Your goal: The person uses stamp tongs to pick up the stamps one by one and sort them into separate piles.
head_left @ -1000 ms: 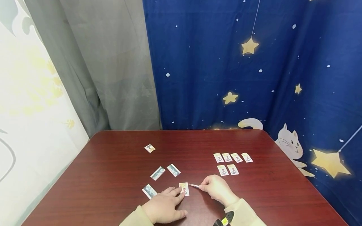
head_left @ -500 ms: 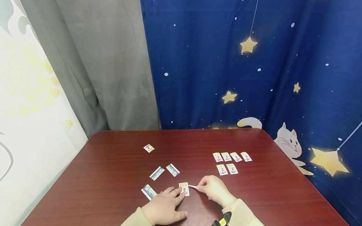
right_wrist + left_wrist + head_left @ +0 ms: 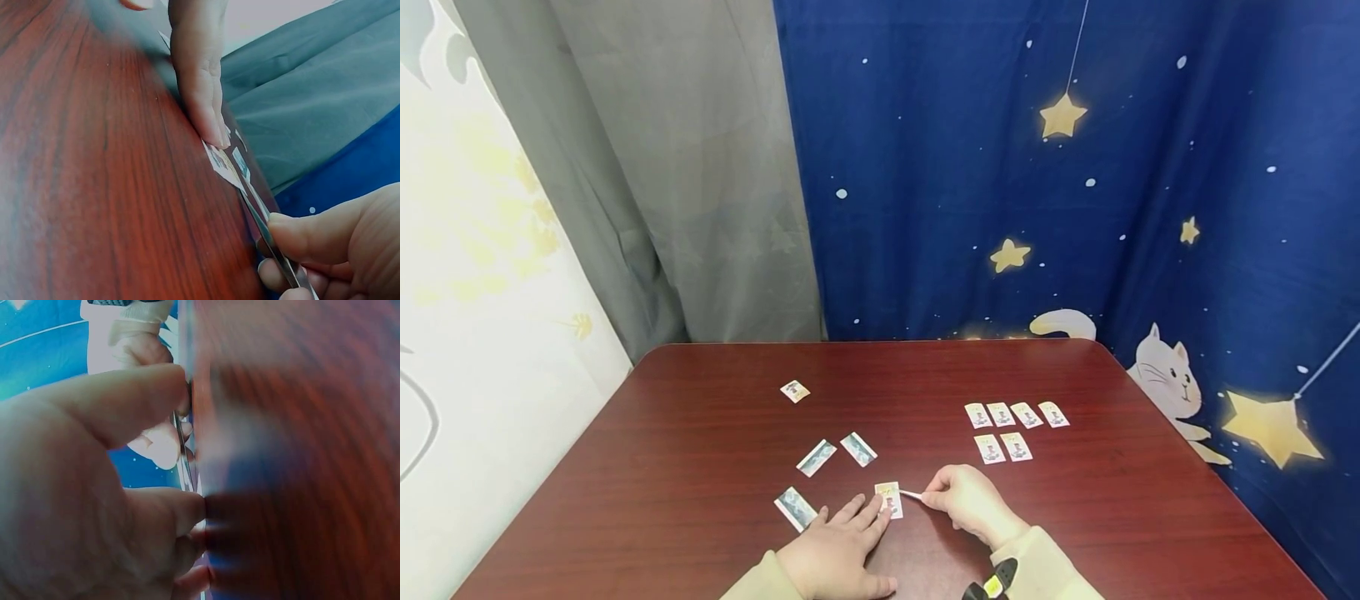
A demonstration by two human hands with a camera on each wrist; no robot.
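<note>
A small printed card (image 3: 889, 490), like a stamp with a yellow top and a little figure, lies near the table's front. My left hand (image 3: 835, 557) is spread flat, straight fingertips pressing on its left part. From the right, my right hand (image 3: 972, 504) pinches metal tweezers (image 3: 265, 230) between thumb and fingers. Their tips reach the card's right edge, low over the table. In the right wrist view the same card tilts away under the left fingertips. The left wrist view shows the left thumb and fingertips at the tabletop, the right hand beyond.
Several similar cards (image 3: 988, 450) stand in two rows at the right. Left of my hands lie blue-grey landscape cards (image 3: 816, 458), one partly behind the left hand. Another small card (image 3: 794, 391) lies farther back. The dark red table (image 3: 700, 433) ends at grey and blue curtains.
The tweezers have shifted slightly, their tips now right at the card's edge. My left thumb has drawn a little toward me, and the left fingers look more spread. The other cards stay put.
</note>
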